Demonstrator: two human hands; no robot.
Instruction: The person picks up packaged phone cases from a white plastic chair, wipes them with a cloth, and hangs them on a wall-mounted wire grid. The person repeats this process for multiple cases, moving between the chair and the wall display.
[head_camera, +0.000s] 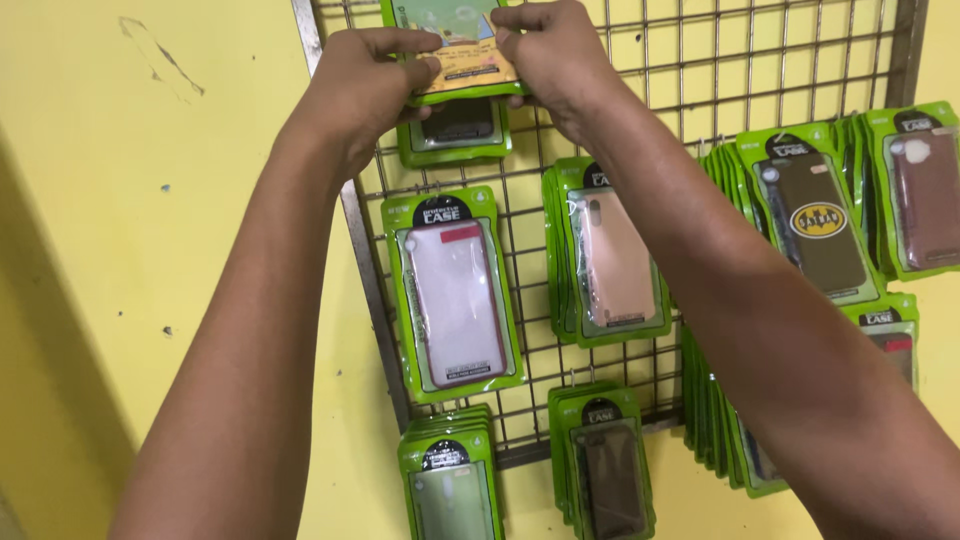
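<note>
Both my hands are raised to the top of a wire grid rack (700, 60) on a yellow wall. My left hand (365, 85) grips the left edge of a green-framed phone case package (462, 50) with a pale green and orange front. My right hand (555, 55) grips its right edge. The package sits in front of another green package (455, 135) hanging just below and behind it.
Stacks of green phone case packages hang on the rack: a pink one (455, 295), a rose-gold one (610, 260), a dark one with a yellow oval emblem (820, 220), a brownish one (925, 190), and more below (605, 470). The yellow wall (130, 200) lies left.
</note>
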